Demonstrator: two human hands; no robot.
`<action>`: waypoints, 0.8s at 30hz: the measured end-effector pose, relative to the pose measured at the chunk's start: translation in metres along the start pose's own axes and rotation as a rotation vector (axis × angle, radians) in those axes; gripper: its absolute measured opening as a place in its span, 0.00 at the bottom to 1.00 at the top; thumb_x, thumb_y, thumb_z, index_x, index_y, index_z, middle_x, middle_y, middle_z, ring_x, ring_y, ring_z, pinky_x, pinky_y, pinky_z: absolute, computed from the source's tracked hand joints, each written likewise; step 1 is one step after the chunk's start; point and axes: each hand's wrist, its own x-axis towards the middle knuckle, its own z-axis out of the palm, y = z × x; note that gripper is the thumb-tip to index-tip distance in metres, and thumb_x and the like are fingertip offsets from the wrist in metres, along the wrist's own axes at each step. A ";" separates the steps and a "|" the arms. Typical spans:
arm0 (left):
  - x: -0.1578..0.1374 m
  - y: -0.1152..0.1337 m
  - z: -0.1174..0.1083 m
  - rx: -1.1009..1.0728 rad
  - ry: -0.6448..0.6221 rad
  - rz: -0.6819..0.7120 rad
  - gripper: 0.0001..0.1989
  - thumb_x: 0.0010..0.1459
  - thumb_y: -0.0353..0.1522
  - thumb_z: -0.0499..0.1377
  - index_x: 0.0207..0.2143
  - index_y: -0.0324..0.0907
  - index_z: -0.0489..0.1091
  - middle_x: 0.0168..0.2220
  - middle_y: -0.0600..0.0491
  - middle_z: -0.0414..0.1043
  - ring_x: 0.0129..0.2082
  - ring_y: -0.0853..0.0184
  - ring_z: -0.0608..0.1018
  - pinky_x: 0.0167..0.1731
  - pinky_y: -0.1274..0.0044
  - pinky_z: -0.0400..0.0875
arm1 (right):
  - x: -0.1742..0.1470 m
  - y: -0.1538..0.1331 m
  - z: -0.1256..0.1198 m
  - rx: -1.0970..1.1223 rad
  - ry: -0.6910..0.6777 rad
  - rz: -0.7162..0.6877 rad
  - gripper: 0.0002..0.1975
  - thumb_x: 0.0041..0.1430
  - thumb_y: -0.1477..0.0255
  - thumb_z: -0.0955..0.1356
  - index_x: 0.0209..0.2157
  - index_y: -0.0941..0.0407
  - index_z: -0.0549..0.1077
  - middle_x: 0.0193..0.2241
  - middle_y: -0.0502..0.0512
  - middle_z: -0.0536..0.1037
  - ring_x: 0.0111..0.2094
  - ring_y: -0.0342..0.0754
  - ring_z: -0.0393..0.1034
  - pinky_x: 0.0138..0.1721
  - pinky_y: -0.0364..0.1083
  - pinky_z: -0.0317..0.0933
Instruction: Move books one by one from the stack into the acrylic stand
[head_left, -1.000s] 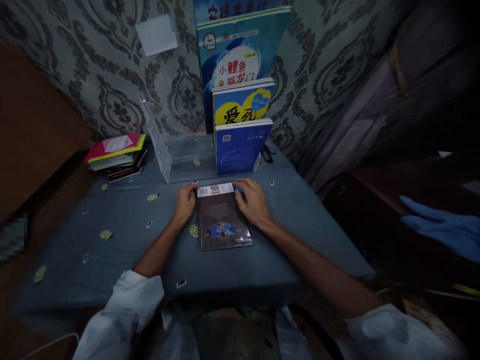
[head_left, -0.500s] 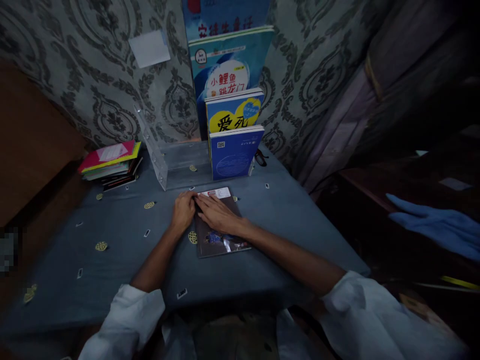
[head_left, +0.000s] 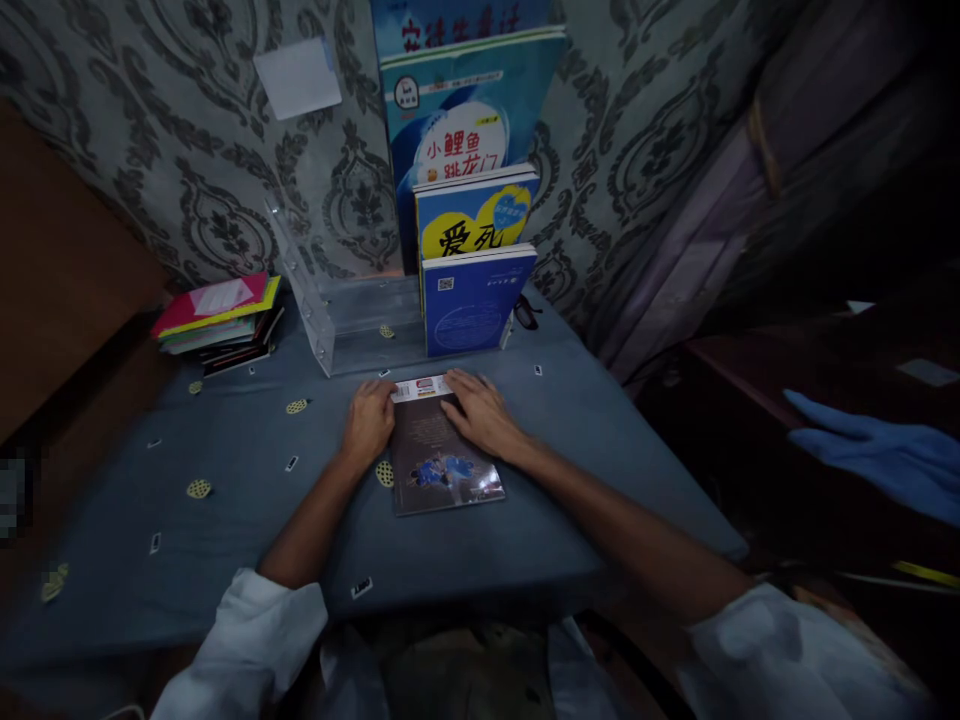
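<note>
A dark brown book [head_left: 442, 450] lies flat on the cloth-covered table [head_left: 285, 530], with blue figures low on its cover and a white strip along its top. At its upper left edge rests my left hand [head_left: 370, 420], fingers curled and closed against the edge. My right hand [head_left: 484, 415] lies over the upper right edge, fingers stretched out and the thumb apart on the cover. The cover's middle shows between my hands.
Behind the book, a clear acrylic book stand [head_left: 307, 300] holds several upright books, a blue book [head_left: 476, 310] in front. Stacked notebooks [head_left: 217, 320] lie at the left, dark glasses [head_left: 526, 313] beside the stand. A blue glove [head_left: 877, 450] is at the right.
My right hand has slid right across the cover, from beside my left hand to the book's right edge. My left hand has stayed at the left edge. The view has shifted slightly.
</note>
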 end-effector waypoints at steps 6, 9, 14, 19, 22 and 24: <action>-0.003 0.005 0.000 0.074 -0.036 0.042 0.15 0.61 0.24 0.51 0.43 0.41 0.75 0.47 0.45 0.77 0.51 0.56 0.76 0.55 0.62 0.70 | 0.008 0.026 -0.008 0.234 0.041 0.014 0.21 0.67 0.69 0.61 0.59 0.54 0.71 0.56 0.60 0.77 0.59 0.58 0.68 0.61 0.60 0.61; -0.003 0.008 0.002 0.090 -0.045 0.080 0.15 0.64 0.27 0.51 0.47 0.40 0.75 0.52 0.43 0.76 0.54 0.56 0.76 0.59 0.62 0.68 | 0.012 0.034 -0.013 0.364 0.031 0.037 0.21 0.68 0.68 0.61 0.58 0.55 0.72 0.55 0.59 0.78 0.56 0.55 0.71 0.59 0.58 0.64; -0.003 0.010 0.006 0.101 -0.124 0.146 0.19 0.67 0.34 0.51 0.56 0.37 0.70 0.60 0.42 0.70 0.62 0.55 0.70 0.64 0.61 0.64 | 0.015 0.042 -0.015 0.564 0.049 0.076 0.22 0.69 0.65 0.59 0.59 0.56 0.71 0.54 0.59 0.79 0.55 0.53 0.73 0.58 0.55 0.65; 0.002 0.013 0.008 0.122 -0.225 0.219 0.23 0.70 0.37 0.49 0.63 0.38 0.63 0.66 0.42 0.63 0.67 0.57 0.64 0.67 0.60 0.58 | 0.019 0.048 -0.013 0.636 0.089 0.080 0.23 0.70 0.59 0.60 0.59 0.54 0.72 0.53 0.59 0.79 0.55 0.54 0.73 0.58 0.56 0.64; 0.006 0.017 0.009 0.134 -0.279 0.252 0.24 0.70 0.37 0.47 0.65 0.37 0.61 0.68 0.42 0.59 0.69 0.58 0.61 0.67 0.60 0.57 | 0.020 0.050 -0.013 0.633 0.107 0.091 0.22 0.71 0.59 0.60 0.59 0.52 0.72 0.51 0.58 0.81 0.54 0.54 0.74 0.58 0.57 0.64; 0.011 0.020 0.011 0.129 -0.307 0.283 0.24 0.70 0.36 0.47 0.65 0.38 0.60 0.68 0.43 0.58 0.69 0.58 0.60 0.68 0.61 0.55 | 0.021 0.050 -0.014 0.624 0.108 0.095 0.22 0.71 0.59 0.60 0.58 0.53 0.72 0.51 0.59 0.81 0.53 0.55 0.75 0.58 0.58 0.64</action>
